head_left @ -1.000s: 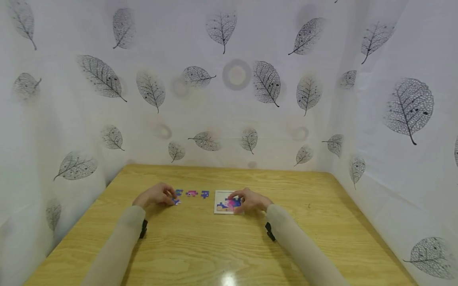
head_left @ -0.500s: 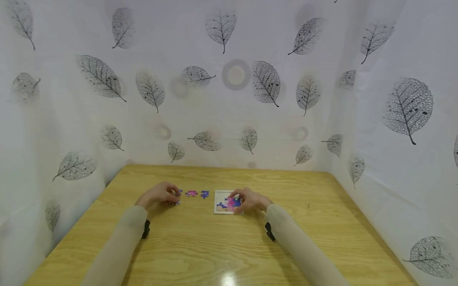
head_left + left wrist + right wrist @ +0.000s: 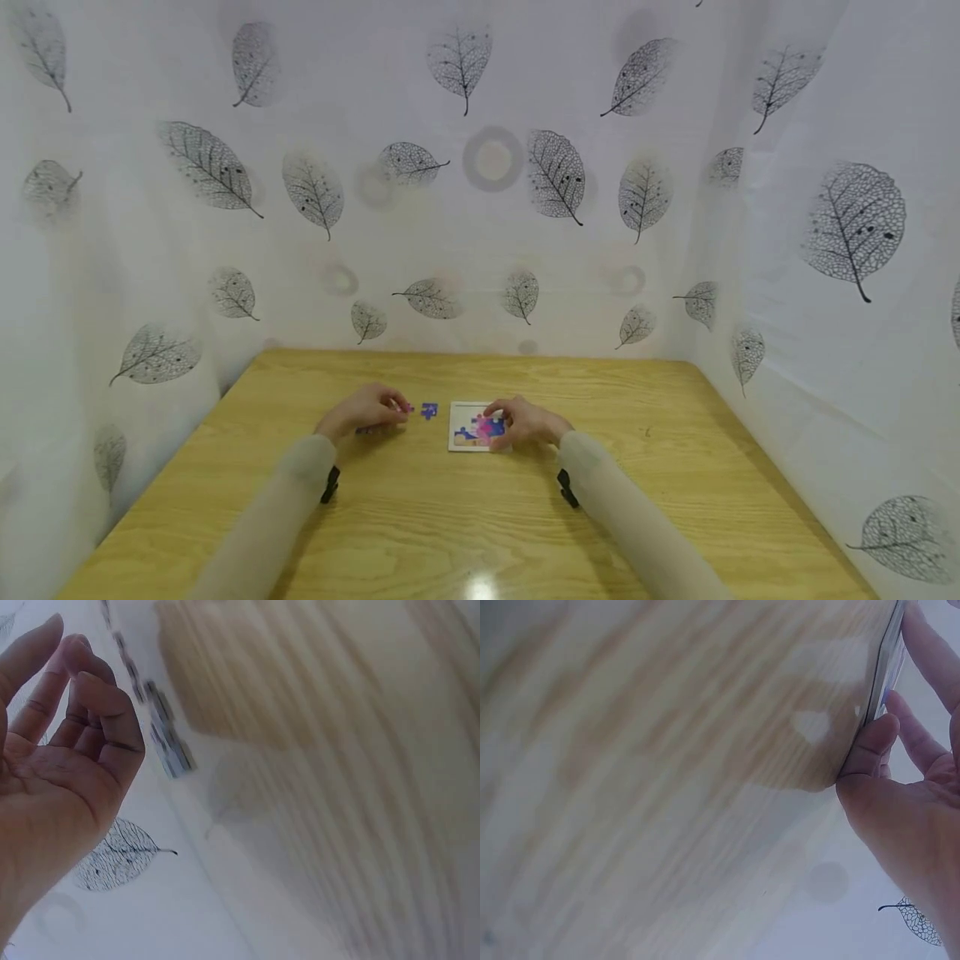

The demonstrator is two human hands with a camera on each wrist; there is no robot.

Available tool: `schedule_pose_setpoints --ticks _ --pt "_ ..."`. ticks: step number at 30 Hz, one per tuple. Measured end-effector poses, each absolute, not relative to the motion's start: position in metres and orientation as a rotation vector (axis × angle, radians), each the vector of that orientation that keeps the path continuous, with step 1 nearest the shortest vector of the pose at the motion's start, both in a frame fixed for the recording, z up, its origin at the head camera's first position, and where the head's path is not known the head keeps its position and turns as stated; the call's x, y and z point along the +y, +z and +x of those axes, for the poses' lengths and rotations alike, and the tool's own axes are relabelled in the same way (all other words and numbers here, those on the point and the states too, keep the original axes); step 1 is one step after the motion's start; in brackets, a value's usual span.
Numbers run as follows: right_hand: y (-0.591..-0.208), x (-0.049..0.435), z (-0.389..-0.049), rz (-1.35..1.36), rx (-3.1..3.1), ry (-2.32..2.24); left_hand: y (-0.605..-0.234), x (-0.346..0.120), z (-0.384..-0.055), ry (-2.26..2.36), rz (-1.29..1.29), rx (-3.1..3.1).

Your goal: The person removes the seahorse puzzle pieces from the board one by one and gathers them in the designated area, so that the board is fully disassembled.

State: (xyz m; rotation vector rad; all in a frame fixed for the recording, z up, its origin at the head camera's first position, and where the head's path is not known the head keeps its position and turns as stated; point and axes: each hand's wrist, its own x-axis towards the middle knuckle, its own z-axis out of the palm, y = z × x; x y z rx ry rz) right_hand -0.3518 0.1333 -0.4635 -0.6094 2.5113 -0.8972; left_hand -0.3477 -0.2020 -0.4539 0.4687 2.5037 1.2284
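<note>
Over the pink puzzle piece [image 3: 407, 408] hovers my left hand [image 3: 366, 412], its fingers loosely bent. The left wrist view shows nothing between those fingers, and puzzle pieces [image 3: 172, 750] lie beyond them on the table. Part of a bluish piece [image 3: 364, 431] shows under the palm; other pieces there are hidden. A blue piece [image 3: 429, 411] lies just right of the left fingertips. My right hand [image 3: 527, 421] grips the right side of a white-framed jigsaw tray [image 3: 460, 409], thumb at the near edge and fingers on the partly filled pink and blue picture.
Everything lies on a wooden table [image 3: 450, 517]. A white curtain [image 3: 480, 233] with leaf prints hangs behind it and along both sides.
My left hand has moved right, from the leftmost pieces to above the pink one, covering it partly. The right hand and the tray stay in place.
</note>
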Motion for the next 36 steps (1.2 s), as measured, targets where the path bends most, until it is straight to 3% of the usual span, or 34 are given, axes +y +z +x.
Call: schedule_pose_setpoints --ticks 36 --pt "-0.461 0.139 -0.355 -0.72 2.442 -0.97 -0.458 -0.092 -0.353 1.256 0.508 2.473"
